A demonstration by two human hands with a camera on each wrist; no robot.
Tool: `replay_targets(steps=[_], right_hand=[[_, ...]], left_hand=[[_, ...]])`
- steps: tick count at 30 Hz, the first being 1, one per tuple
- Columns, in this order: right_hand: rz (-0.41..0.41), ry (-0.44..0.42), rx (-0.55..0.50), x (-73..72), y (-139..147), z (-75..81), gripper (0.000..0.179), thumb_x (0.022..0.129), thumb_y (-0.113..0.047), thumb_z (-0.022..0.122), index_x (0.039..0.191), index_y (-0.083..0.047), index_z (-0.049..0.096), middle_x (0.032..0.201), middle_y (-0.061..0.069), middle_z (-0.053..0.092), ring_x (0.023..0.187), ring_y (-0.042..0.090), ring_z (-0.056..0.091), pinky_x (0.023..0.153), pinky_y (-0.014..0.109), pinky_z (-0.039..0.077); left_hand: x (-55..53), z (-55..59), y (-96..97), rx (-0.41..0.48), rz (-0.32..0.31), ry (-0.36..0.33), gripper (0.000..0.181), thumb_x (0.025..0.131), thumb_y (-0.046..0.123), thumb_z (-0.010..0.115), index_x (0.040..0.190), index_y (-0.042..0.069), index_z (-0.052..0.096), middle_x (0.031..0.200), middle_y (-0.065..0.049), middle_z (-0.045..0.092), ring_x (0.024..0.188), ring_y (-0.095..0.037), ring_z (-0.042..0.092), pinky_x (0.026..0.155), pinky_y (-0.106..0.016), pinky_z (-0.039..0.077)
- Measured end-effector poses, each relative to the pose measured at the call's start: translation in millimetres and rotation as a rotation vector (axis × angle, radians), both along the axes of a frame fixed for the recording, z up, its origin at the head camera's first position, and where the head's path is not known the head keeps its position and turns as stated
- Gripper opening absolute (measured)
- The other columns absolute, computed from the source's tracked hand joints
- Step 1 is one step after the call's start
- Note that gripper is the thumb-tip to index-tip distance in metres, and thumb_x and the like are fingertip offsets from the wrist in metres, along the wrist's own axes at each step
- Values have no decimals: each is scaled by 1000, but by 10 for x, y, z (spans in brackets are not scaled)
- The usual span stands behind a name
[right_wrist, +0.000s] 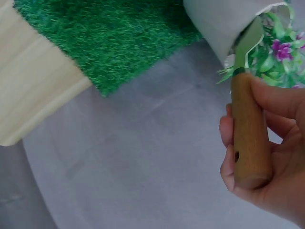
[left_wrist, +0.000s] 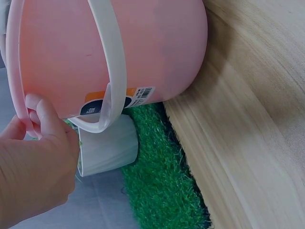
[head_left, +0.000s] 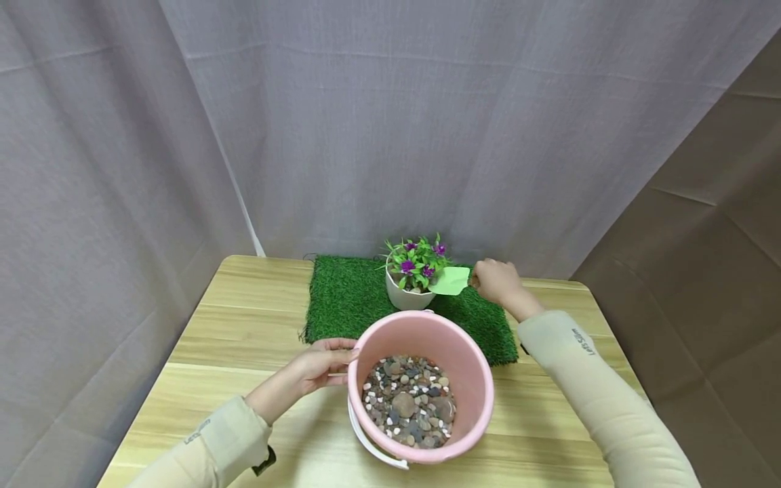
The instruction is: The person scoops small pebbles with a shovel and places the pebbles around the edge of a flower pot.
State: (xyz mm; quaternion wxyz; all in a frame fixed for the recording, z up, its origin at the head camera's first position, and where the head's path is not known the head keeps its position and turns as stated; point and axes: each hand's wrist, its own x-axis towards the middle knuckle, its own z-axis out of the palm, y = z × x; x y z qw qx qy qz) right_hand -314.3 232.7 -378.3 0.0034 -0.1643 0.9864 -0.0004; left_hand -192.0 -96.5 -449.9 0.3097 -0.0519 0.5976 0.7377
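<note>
My left hand pinches the rim of a pink bucket between thumb and fingers. Pebbles of mixed sizes and colours cover the bucket's bottom. Its white handle hangs down on the side facing the left wrist camera. My right hand grips the wooden handle of a small trowel with a light green blade. The blade's tip is at the rim of a white flowerpot, tilted against the leaves. Purple flowers and green leaves fill the pot, with some stones visible beneath them.
A green artificial grass mat lies under the pot, at the back of the wooden table. The bucket stands in front of the pot. Grey curtain cloth hangs behind the table, and brown cloth at the right.
</note>
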Motion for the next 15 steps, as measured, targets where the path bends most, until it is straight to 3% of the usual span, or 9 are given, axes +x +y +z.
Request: replay_targets(steps=[2,9,15], right_hand=[[12,51,29,12,-43,4,9,83,-6,64,81,-8,72,85,14,68,80,33,63,72,53,51],[42,195,95,63,-69,27,7,81,-11,69,79,-5,71,77,17,63,70,35,61,64,47,48],[34,163,93,180,-20,191,7,81,-7,69,86,-5,73,79,16,63,70,32,59,63,45,46]], left_hand=[[-3,-6,3,1,0,-1,38,91,7,57,126,-5,48,84,1,69,76,-8,66,72,-22,61],[-14,-20,16,-9,3,-2,39,91,7,58,127,-5,48,81,2,69,75,-7,66,70,-21,61],[-12,-15,9,-10,3,-1,41,91,7,57,129,-6,46,81,2,68,74,-7,66,71,-22,61]])
